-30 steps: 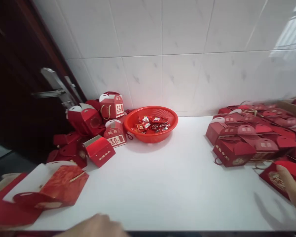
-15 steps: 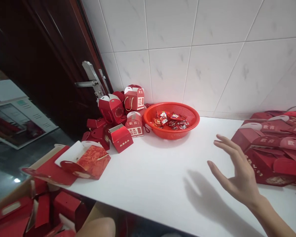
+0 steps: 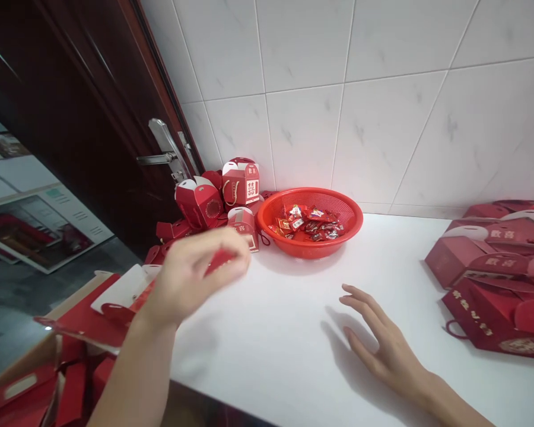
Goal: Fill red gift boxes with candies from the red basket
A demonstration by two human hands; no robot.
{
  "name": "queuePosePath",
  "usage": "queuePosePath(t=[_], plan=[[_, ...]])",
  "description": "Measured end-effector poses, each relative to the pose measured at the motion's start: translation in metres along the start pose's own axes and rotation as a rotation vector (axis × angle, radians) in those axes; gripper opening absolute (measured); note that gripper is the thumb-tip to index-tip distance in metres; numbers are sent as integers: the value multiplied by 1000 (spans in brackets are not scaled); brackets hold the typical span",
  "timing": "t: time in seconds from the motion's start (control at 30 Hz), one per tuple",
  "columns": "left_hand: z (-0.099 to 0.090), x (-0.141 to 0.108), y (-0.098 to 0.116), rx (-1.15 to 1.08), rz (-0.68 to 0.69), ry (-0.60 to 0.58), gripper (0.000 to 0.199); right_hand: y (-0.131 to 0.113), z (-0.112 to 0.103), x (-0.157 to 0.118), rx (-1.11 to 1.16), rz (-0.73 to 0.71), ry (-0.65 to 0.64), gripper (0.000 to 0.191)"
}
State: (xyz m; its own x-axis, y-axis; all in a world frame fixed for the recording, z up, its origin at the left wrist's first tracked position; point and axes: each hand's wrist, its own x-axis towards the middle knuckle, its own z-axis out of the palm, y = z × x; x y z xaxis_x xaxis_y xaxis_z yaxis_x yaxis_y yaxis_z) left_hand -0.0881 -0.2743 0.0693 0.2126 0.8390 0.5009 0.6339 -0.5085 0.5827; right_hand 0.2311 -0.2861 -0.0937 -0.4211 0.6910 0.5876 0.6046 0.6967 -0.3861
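My left hand (image 3: 196,276) is raised over the left part of the white table, slightly smeared by motion. Its fingers and thumb curve round a gap, with no object visible between them. Behind it stand small red candy boxes (image 3: 240,182), partly covered by the hand. My right hand (image 3: 385,344) hovers low above the tabletop with fingers spread, holding nothing. Between and beyond both hands sits a red plastic colander (image 3: 309,252) with red-wrapped sweets (image 3: 314,220) in it.
More red gift boxes (image 3: 498,302) are piled at the right side of the white table (image 3: 285,332). Below the left edge, a carton holds folded red boxes (image 3: 22,391). A dark door with a metal handle (image 3: 158,159) and a tiled wall (image 3: 307,136) stand behind.
My left arm has risen from the lower edge, bringing the hand over the table in front of the left boxes. My right hand has moved left and down, away from the right pile.
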Motion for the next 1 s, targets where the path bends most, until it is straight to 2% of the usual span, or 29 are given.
queuePosePath(t=[0.07, 0.1, 0.13, 0.2, 0.27, 0.37, 0.47, 0.53, 0.63, 0.7, 0.83, 0.9, 1.0], plan=[[3, 30, -24, 207, -113, 62, 28, 2, 0, 0, 10, 27, 10, 37], [5, 45, -39, 321, -171, 52, 29, 2, -1, 0, 12, 40, 15, 37], [8, 58, -52, 423, -234, 16, 32, 2, -1, 0, 12, 48, 17, 36], [14, 76, -76, 610, -391, -127, 35, 3, -1, 0, 12, 56, 23, 36], [21, 84, -88, 726, -488, -239, 31, 3, 0, 0, 17, 57, 28, 37], [30, 79, -83, 754, -504, -326, 22, 3, 0, 0, 26, 58, 30, 36], [30, 64, -63, 654, -368, -368, 20, 3, -1, -1, 25, 60, 32, 32], [25, 53, -44, 527, -262, -415, 26, 3, -1, -1, 28, 64, 31, 32], [20, 42, -15, 322, -135, -583, 30, 3, 1, -1, 45, 73, 32, 32], [26, 35, 3, 245, -14, -665, 26, 3, 2, 0, 72, 87, 54, 35], [61, 23, 29, 318, 313, -654, 18, 1, 0, 2, 148, 105, 125, 48], [86, 18, 35, 399, 526, -596, 20, 0, -4, 2, 147, 70, 150, 53], [117, 16, 38, 424, 742, -552, 19, 0, -9, 2, 118, -11, 179, 57]])
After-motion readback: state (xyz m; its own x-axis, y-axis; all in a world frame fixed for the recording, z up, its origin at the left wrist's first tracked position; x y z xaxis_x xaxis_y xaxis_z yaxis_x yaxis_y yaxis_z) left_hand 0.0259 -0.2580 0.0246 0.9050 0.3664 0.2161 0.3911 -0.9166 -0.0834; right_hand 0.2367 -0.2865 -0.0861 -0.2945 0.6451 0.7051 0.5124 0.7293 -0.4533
